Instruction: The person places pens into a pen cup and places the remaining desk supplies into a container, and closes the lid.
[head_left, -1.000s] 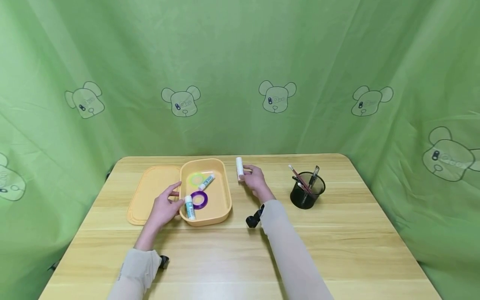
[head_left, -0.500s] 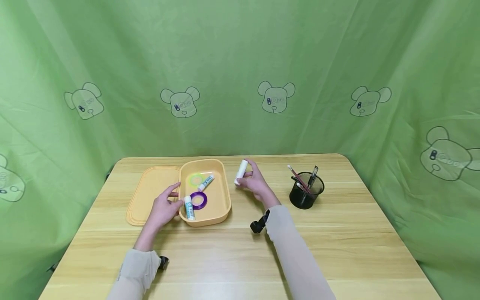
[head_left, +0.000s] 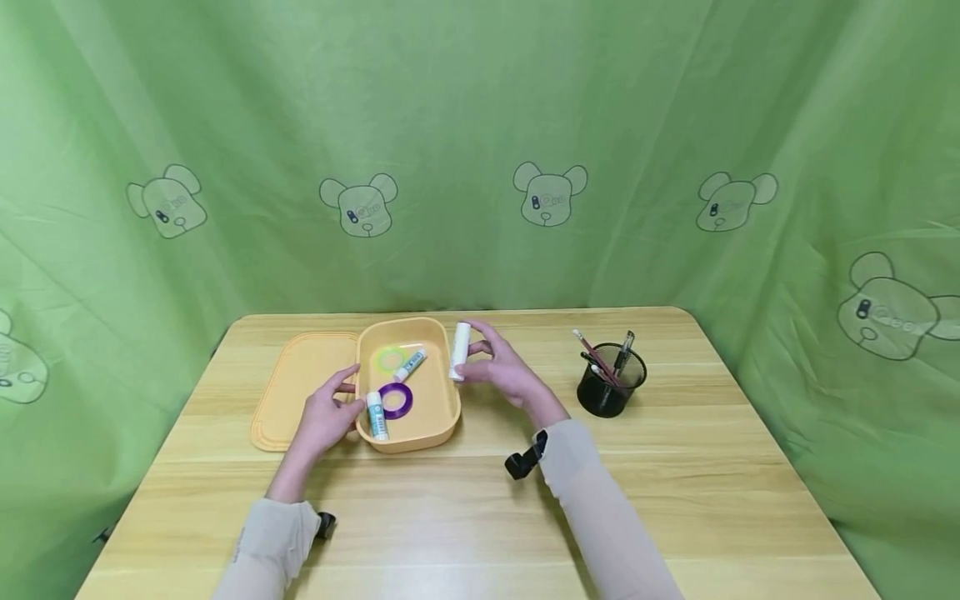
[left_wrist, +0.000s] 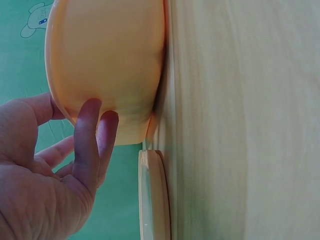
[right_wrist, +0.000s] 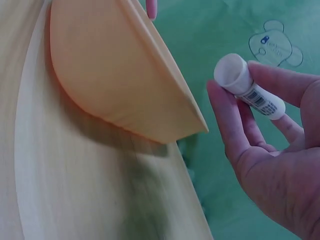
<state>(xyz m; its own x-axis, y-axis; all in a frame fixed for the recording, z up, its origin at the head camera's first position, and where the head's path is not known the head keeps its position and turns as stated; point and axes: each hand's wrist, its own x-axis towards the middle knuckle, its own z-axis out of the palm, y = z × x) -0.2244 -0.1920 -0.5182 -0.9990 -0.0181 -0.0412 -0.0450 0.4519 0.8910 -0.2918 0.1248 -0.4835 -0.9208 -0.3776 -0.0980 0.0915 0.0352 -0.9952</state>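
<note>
My right hand (head_left: 504,371) grips a white glue stick (head_left: 460,352) between thumb and fingers, beside the right rim of the yellow-orange plastic box (head_left: 442,433). In the right wrist view the glue stick (right_wrist: 256,95) is tilted, its barcode label and hollow end showing. My left hand (head_left: 326,417) holds the box's left wall near the front corner; in the left wrist view its fingers (left_wrist: 90,125) rest against the outer wall. Inside the box lie two blue-and-white glue sticks, one at the front left (head_left: 377,417) and one farther back (head_left: 409,365), plus a purple tape roll (head_left: 407,401) and a yellow-green one (head_left: 381,360).
The flat matching lid (head_left: 292,392) lies left of the box. A black mesh pen cup (head_left: 603,402) with pens and a pencil stands to the right on the wooden table (head_left: 420,525). A green curtain (head_left: 465,267) hangs behind the table.
My right hand has lifted the white glue stick and brought it left and nearer to the box's right rim, tilting it on the way. My left hand stays at the box.
</note>
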